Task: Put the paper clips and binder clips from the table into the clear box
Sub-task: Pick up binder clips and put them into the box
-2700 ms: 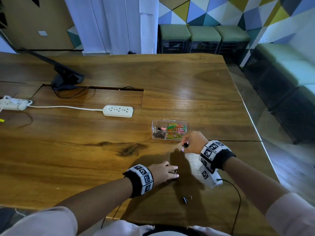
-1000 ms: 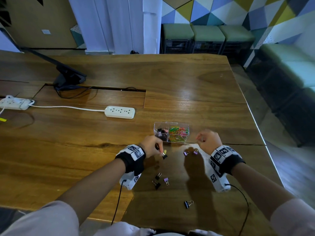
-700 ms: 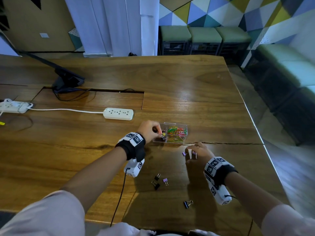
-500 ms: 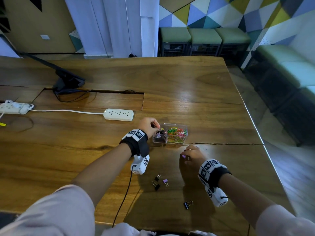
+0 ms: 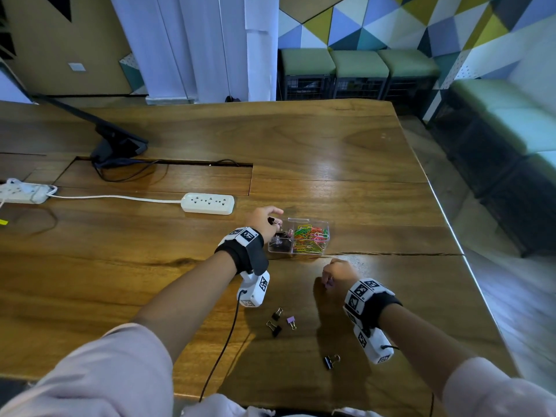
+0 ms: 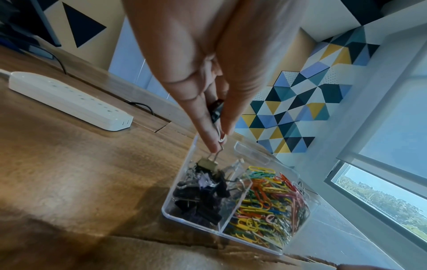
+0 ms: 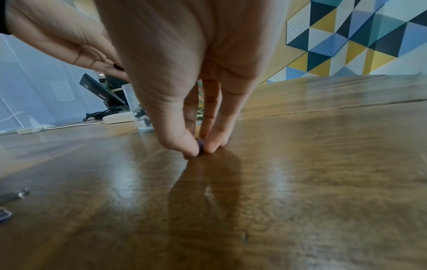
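With the left hand [image 6: 215, 102] pinching a gold clip [image 6: 208, 163] over the box [image 6: 233, 232] at frame centre, and the right hand [image 7: 196, 117] pinching a purple clip [image 7: 201, 144] on the bench [image 7: 323, 182], either is risking slipping out.

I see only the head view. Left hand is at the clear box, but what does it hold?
Observer: The left hand pinches the wire handle of a gold binder clip, hanging over the binder-clip compartment of the clear box.
Operator: And the right hand?
Observer: The right hand pinches a small purple clip at the table surface.
Operator: Which fingers?
Observer: Thumb and fingertips.
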Tool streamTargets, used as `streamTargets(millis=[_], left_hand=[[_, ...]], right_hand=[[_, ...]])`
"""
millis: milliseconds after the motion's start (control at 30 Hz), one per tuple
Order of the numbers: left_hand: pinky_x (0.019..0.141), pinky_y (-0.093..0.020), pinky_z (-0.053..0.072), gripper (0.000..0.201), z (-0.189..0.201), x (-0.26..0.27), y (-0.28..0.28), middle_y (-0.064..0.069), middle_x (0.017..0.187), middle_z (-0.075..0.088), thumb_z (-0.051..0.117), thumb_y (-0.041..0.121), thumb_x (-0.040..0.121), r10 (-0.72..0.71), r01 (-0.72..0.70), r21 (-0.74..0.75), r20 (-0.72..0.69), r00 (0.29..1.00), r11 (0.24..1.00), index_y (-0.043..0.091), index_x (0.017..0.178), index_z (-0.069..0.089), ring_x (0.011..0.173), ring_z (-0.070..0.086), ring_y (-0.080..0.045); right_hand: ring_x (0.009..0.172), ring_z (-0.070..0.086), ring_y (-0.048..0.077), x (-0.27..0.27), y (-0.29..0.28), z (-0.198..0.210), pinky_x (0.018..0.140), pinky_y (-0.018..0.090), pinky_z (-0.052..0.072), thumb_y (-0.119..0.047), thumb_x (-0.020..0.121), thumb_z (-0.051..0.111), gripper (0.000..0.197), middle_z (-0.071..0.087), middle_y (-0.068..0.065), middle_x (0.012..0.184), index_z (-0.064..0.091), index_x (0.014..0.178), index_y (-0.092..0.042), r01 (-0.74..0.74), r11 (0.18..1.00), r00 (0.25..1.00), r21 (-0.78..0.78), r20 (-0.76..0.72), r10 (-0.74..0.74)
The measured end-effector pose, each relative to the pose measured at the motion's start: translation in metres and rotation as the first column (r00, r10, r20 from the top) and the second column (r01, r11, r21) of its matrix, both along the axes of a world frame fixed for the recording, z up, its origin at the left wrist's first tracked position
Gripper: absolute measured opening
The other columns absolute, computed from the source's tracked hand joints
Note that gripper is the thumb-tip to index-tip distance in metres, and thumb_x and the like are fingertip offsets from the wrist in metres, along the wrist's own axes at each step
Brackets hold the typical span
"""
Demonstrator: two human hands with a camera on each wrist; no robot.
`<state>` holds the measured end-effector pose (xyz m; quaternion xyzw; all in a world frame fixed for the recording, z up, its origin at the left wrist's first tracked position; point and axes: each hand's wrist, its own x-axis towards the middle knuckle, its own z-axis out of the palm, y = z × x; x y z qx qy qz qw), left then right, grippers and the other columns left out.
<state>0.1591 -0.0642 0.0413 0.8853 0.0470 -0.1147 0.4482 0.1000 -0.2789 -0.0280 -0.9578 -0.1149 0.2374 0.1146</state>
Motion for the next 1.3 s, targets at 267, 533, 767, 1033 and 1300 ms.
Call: streamTargets(millis=[267,533,767,1033,1300], left_hand=[[0.068,-0.037,0.057,0.057,-0.002,0.0,0.0,0.001,0.119,0.064,0.043,-0.017,0.081,-0.129,0.131,-0.029,0.055,0.99,0.991,0.024,0.116,0.06,0.099,0.063,-0.017],[0.079,-0.029,0.053,0.046,-0.001,-0.018,0.001,-0.002,0.109,0.063,0.043,-0.013,0.082,-0.171,0.146,0.138,0.198,0.965,0.98,0.017,0.109,0.064,0.092,0.057,-0.015],[0.089,-0.03,0.048,0.04,-0.01,-0.064,0.004,-0.001,0.111,0.054,0.07,0.022,0.081,-0.542,0.51,0.308,0.022,0.84,0.803,0.021,0.119,0.057,0.097,0.051,-0.012],[0.094,-0.037,0.047,0.086,-0.047,-0.115,0.013,0.001,0.129,0.034,0.082,0.039,0.065,-0.678,0.761,0.442,-0.368,0.636,0.474,0.028,0.135,0.033,0.115,0.04,-0.019],[0.083,-0.03,0.044,0.045,-0.051,-0.117,0.014,-0.005,0.12,0.047,0.073,0.027,0.078,-0.591,0.675,0.366,-0.327,0.738,0.64,0.015,0.115,0.051,0.108,0.051,-0.023]], right_hand=[[0.086,0.058,0.015,-0.001,0.001,0.004,0.077,0.024,0.053,-0.005,0.075,0.065,0.019,0.057,-0.004,0.088,0.059,0.084,-0.02,0.04,0.998,0.997,-0.041,-0.06,-0.042],[0.092,0.058,0.015,-0.005,-0.001,0.005,0.081,0.023,0.052,-0.006,0.077,0.065,0.016,0.059,-0.001,0.096,0.062,0.088,-0.018,0.083,0.996,0.994,-0.044,-0.075,-0.086],[0.096,0.058,0.016,-0.005,0.001,0.008,0.081,0.023,0.052,-0.007,0.079,0.066,0.018,0.061,0.001,0.103,0.062,0.093,-0.018,0.114,0.993,0.988,-0.039,-0.105,-0.118],[0.096,0.058,0.016,-0.008,0.0,0.014,0.084,0.024,0.052,-0.009,0.079,0.066,0.018,0.06,0.001,0.102,0.062,0.096,-0.015,0.088,0.996,0.99,-0.028,-0.107,-0.09],[0.081,0.058,0.007,0.003,0.013,0.044,0.073,0.018,0.05,-0.006,0.078,0.064,0.019,0.061,-0.005,0.088,0.055,0.073,-0.021,0.029,0.994,0.999,0.105,0.013,-0.031]])
